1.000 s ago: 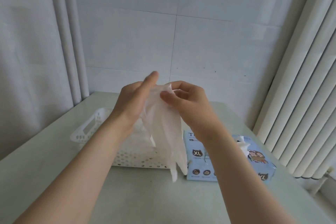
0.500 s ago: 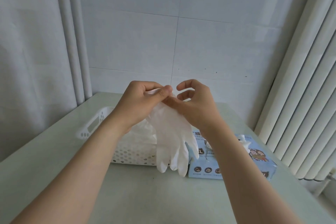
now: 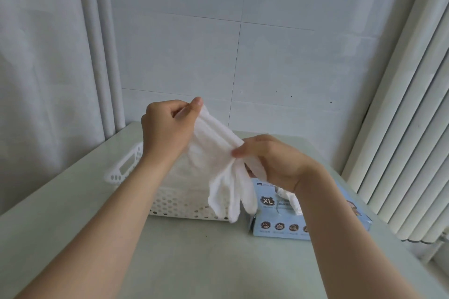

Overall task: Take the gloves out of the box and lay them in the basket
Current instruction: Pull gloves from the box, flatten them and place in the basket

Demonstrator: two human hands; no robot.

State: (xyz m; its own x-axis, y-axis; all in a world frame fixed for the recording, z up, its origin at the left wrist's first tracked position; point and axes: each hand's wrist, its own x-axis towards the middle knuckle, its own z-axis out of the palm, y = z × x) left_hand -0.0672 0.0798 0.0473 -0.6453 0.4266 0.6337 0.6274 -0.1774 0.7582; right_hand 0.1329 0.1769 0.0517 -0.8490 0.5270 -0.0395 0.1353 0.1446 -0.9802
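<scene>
- White glove (image 3: pixel 218 143) was stretched aslant in the air, its fingers dangling over the near right corner of the perforated basket (image 3: pixel 175 204).
- Left hand (image 3: pixel 167 128) pinched the cuff; right hand (image 3: pixel 274 160) pinched the glove's middle.
- Moments earlier both hands had met at the cuff; they had since drawn apart, probably smoothing the glove before laying it down.
- Another glove poked from the blue box (image 3: pixel 274 228).
</scene>
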